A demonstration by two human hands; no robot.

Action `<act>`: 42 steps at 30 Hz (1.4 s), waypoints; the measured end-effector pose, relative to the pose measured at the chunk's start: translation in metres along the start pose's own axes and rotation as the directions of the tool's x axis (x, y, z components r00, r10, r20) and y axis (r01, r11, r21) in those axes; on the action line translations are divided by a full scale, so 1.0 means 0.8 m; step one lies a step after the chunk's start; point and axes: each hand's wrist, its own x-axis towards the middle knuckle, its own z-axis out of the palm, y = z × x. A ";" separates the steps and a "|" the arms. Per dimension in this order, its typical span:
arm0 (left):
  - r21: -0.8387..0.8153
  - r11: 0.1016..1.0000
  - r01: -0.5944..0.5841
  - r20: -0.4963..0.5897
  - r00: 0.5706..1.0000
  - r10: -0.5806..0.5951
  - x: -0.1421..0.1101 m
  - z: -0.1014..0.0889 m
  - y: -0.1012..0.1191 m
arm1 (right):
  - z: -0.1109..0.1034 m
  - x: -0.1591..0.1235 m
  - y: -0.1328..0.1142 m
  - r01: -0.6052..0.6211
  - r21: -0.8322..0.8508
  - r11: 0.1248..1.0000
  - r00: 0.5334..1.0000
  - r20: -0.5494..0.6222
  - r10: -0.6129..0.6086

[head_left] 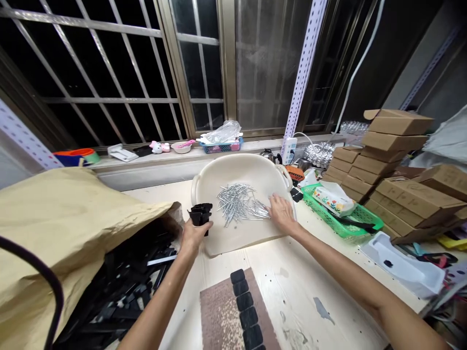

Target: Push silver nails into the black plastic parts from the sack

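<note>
My left hand (pixel 192 236) is closed around several black plastic pieces (pixel 200 214), held upright at the left rim of a cream-coloured basin (pixel 241 167). Inside the basin lies a heap of thin silvery metal pins (pixel 233 201). My right hand (pixel 281 214) reaches over the basin's right side, its fingers closed at the ends of some pins that lie apart from the main heap. The undersides of those fingers are hidden. Below the basin, a brown board (pixel 219 311) carries a row of black rounded-square pads (pixel 246 301).
A large tan paper sack (pixel 73 209) full of black plastic parts (pixel 120 296) lies open at left. On the right are a green basket (pixel 350 228) with a tissue pack, a white tray (pixel 404 267) and stacked cardboard boxes (pixel 419 194). Behind runs a cluttered windowsill (pixel 146 163).
</note>
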 end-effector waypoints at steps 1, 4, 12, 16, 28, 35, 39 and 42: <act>-0.018 1.000 0.007 0.009 1.000 -0.007 -0.008 -0.001 -0.001 | 0.007 0.004 -0.017 -0.009 0.023 1.000 0.999 0.032 0.009; -0.066 0.996 0.057 0.079 0.996 -0.051 -0.035 -0.012 0.000 | 0.030 0.014 -0.061 -0.072 0.041 0.997 0.992 0.109 0.067; -0.135 0.972 0.190 0.206 0.965 -0.160 -0.100 -0.048 0.009 | 0.036 0.040 -0.101 0.067 0.115 0.991 0.984 0.156 -0.084; -0.189 0.953 0.237 0.251 0.950 -0.186 -0.120 -0.058 -0.002 | 0.025 0.039 -0.096 0.065 0.159 0.985 0.984 0.157 -0.090; -0.176 0.982 0.066 0.226 0.974 -0.025 -0.170 -0.084 -0.025 | -0.109 -0.041 -0.113 0.045 0.904 0.425 0.966 0.070 -0.250; -0.016 0.998 -0.061 0.296 0.953 0.063 -0.179 -0.085 -0.033 | -0.186 -0.116 -0.182 0.277 0.939 0.204 0.865 -0.151 -0.479; 0.048 0.987 -0.155 0.318 0.939 0.132 -0.177 -0.088 -0.033 | -0.177 -0.114 -0.190 0.425 0.868 0.258 0.795 -0.221 -0.566; 0.048 0.982 -0.184 0.323 0.933 0.159 -0.175 -0.087 -0.039 | -0.178 -0.113 -0.188 0.422 0.862 0.281 0.789 -0.195 -0.583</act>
